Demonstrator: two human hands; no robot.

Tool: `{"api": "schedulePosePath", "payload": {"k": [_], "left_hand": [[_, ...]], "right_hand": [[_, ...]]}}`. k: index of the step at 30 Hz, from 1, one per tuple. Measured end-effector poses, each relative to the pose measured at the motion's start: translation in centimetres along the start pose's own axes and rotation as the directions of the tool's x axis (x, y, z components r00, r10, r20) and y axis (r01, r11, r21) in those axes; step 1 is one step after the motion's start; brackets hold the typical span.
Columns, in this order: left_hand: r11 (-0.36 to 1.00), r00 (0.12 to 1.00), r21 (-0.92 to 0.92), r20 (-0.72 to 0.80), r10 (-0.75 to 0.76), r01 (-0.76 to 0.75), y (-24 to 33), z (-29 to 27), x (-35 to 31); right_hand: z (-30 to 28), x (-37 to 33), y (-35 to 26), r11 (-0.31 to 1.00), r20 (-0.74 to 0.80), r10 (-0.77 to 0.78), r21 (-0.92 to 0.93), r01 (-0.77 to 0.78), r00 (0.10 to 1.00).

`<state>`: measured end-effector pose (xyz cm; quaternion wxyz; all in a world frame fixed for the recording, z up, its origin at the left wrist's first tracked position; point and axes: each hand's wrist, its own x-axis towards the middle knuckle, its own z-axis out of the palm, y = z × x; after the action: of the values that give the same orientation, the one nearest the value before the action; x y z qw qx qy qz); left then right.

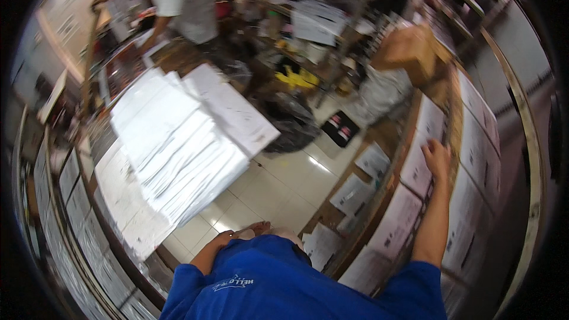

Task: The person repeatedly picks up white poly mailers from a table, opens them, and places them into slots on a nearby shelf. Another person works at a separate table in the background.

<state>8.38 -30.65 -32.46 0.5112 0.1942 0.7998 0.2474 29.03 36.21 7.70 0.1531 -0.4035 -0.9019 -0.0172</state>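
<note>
Tiled floor point(284, 184) in the head view was hemmed in by a paper stack point(178, 136) at centre left, black plastic point(290, 127) at upper centre and a cardboard box point(406, 53) at upper right. Right hand point(437, 157), fingers bent, was at white packs point(416, 166), right; grip undetermined. Left hand point(223, 240), lower centre: state undetermined.

The paper stack point(178, 142) lies left of the row of sheets point(415, 170).

Right hand point(437, 157) slightly blurred; co-worker point(182, 3) cropped above.
</note>
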Motion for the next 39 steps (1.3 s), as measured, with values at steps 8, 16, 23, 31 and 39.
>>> {"api": "schedulePosePath", "payload": {"k": [8,16,23,31,39], "left_hand": [[0.994,0.994,0.02,-0.032,-0.105,0.106,0.8,0.7,0.2],[0.991,0.99,0.003,-0.048,-0.134,0.134,0.6,1.3,0.2],[0.995,0.994,0.012,-0.046,-0.103,0.103,0.2,1.7,0.5],[0.997,0.997,0.001,-0.008,-0.073,0.073,1.9,1.3,0.2],[0.995,0.996,-0.024,0.009,-0.094,0.094,1.8,1.5,0.6]], "right_hand": [[0.6,0.3,1.3,0.997,0.067,0.044,0.055,-0.047,0.997],[-0.8,0.1,-0.8,0.995,0.086,0.065,0.066,-0.071,0.994],[-0.7,0.0,-1.4,0.993,0.078,0.101,0.048,-0.105,0.992],[0.4,0.3,0.4,0.996,0.057,0.07,0.055,-0.073,0.996],[-0.1,0.2,-0.2,0.996,0.068,0.068,0.054,-0.072,0.995]]}}
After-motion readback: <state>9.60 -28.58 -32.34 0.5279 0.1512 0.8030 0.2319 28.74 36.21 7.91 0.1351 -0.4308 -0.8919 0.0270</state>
